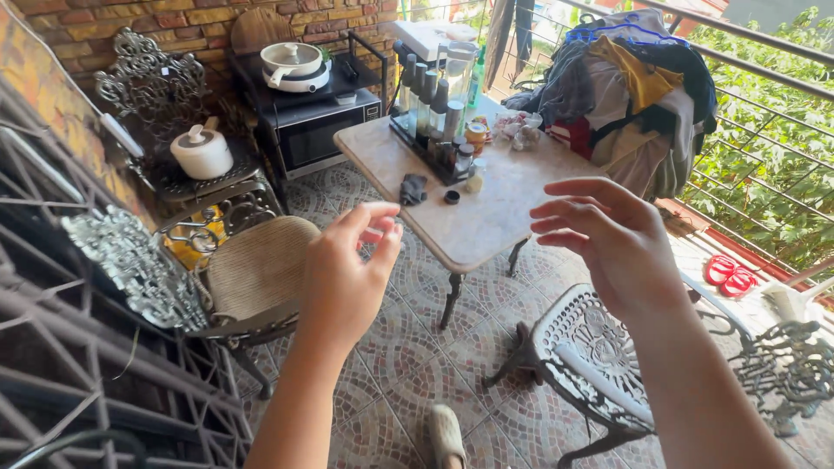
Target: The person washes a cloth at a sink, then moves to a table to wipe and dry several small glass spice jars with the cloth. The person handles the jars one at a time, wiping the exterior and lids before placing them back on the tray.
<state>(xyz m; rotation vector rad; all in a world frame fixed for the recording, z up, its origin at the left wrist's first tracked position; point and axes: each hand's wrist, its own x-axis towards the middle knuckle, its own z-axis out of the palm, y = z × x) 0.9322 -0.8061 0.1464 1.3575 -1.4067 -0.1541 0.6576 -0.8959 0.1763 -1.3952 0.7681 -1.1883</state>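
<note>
While both hands, left and right, hover spread and empty, the table shows partly between them.

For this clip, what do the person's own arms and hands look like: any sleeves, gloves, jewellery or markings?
Both forearms are bare as far as the frame shows, with no sleeve in view. The left hand and the right hand wear no gloves. No ring, watch, bracelet or marking shows on either. The fingernails look short and plain, as far as can be seen.
</note>
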